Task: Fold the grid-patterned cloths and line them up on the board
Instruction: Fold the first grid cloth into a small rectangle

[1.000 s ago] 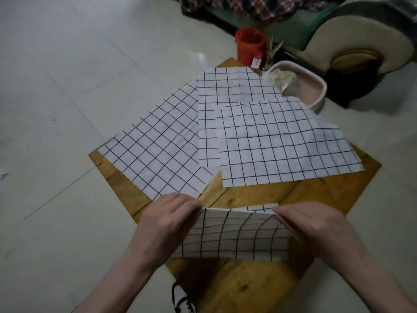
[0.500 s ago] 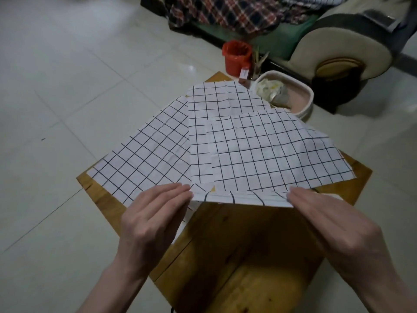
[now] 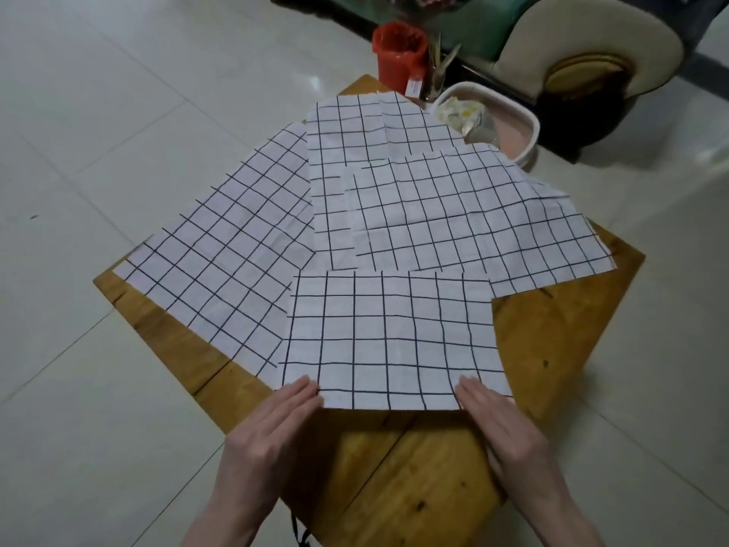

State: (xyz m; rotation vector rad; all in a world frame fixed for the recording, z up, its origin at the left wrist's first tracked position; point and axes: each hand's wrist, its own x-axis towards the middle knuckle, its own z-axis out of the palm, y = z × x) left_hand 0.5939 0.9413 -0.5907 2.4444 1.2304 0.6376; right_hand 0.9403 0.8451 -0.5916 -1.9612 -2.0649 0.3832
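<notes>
A white cloth with a black grid (image 3: pixel 390 337) lies flat at the near middle of the wooden board (image 3: pixel 552 341). My left hand (image 3: pixel 272 432) touches its near left corner with straight fingers, and my right hand (image 3: pixel 501 424) touches its near right corner the same way. Behind it lie three more grid cloths that overlap one another: one at the left (image 3: pixel 221 262), one at the back (image 3: pixel 363 128) and one at the right (image 3: pixel 473 215). The near cloth overlaps the edges of those behind it.
A red cup (image 3: pixel 400 53) stands past the board's far corner. A pale pink basin (image 3: pixel 509 128) with crumpled wrappers sits at the back right, beside a sofa arm (image 3: pixel 591 45). Pale floor tiles (image 3: pixel 118 112) surround the board.
The cloth held up between both hands was swung away from me and laid flat on the board. Both hands now rest at its near corners.
</notes>
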